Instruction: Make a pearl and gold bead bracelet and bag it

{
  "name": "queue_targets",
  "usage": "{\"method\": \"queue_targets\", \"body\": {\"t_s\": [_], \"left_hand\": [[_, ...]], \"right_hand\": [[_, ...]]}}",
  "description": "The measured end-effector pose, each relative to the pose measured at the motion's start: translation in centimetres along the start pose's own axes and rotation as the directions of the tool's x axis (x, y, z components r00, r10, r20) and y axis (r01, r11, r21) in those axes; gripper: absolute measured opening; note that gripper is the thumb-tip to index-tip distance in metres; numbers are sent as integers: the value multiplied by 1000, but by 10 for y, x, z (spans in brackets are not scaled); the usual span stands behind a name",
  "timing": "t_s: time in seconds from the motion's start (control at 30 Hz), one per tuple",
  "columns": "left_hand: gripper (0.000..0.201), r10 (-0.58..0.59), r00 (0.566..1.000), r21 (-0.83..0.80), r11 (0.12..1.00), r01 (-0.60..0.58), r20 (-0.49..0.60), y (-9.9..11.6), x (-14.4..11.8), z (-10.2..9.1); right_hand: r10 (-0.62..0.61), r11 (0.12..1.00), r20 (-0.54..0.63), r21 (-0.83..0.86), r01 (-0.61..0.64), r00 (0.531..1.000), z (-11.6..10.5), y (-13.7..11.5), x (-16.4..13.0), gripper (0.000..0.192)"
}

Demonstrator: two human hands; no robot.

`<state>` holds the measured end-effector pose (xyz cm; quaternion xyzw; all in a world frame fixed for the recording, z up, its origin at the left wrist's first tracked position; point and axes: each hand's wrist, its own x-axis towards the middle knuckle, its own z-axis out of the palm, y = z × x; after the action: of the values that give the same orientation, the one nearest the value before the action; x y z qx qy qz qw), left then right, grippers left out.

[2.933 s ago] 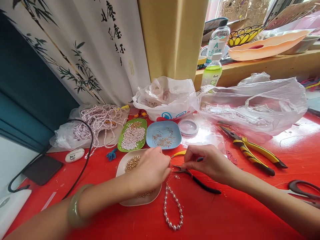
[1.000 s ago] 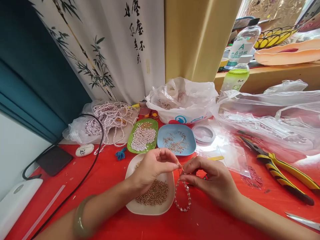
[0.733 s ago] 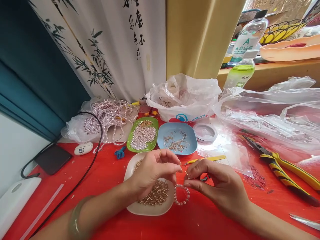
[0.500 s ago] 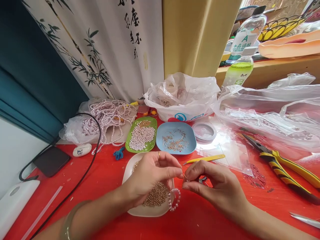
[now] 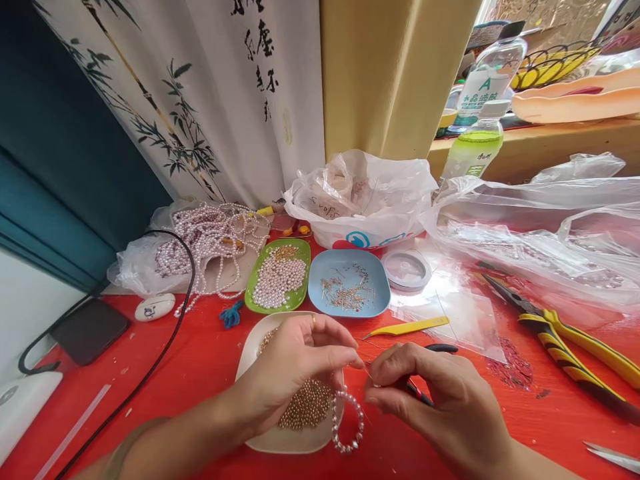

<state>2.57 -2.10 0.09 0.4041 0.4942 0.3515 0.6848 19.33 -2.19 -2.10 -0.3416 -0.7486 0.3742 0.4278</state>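
My left hand (image 5: pixel 313 357) is closed in a pinch over the cream tray, thumb against fingertips, on the beaded loop's thin line. Below it hangs the loop of pinkish pearl beads (image 5: pixel 347 423), by the tray's right edge. Close by on the right, my right hand (image 5: pixel 425 390) pinches a fine thread or wire end, too thin to make out fully. Partly hidden behind that hand lies a tool with black and red handles (image 5: pixel 419 392). Gold beads (image 5: pixel 307 403) fill the cream tray (image 5: pixel 285 441), partly covered by my left hand and forearm.
Behind are a green tray (image 5: pixel 250 293) of pearl beads and a blue tray (image 5: pixel 315 267) of small metal pins. Yellow tweezers (image 5: pixel 410 328) lie near my right hand. Pliers (image 5: pixel 555 333) and scissor-like blades (image 5: pixel 613 457) lie right. Pearl strands (image 5: pixel 200 240) are heaped left.
The beaded loop hangs a little lower and turns more face-on. My hands stay close together and pinched. More of the dark-handled tool shows by my right hand. The view has shifted slightly.
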Motion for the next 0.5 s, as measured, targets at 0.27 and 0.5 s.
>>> {"method": "queue_targets", "body": {"t_s": [0.27,0.5], "left_hand": [[15,-16,999,3,1000,16,30,-4,1,1],[13,-22,998,-2,1000,22,58,-2,2,2]], "right_hand": [[-105,992,-49,-77,101,993,0,-2,0,24],[-132,989,-56,-68,128,990,1,-3,0,23]]}}
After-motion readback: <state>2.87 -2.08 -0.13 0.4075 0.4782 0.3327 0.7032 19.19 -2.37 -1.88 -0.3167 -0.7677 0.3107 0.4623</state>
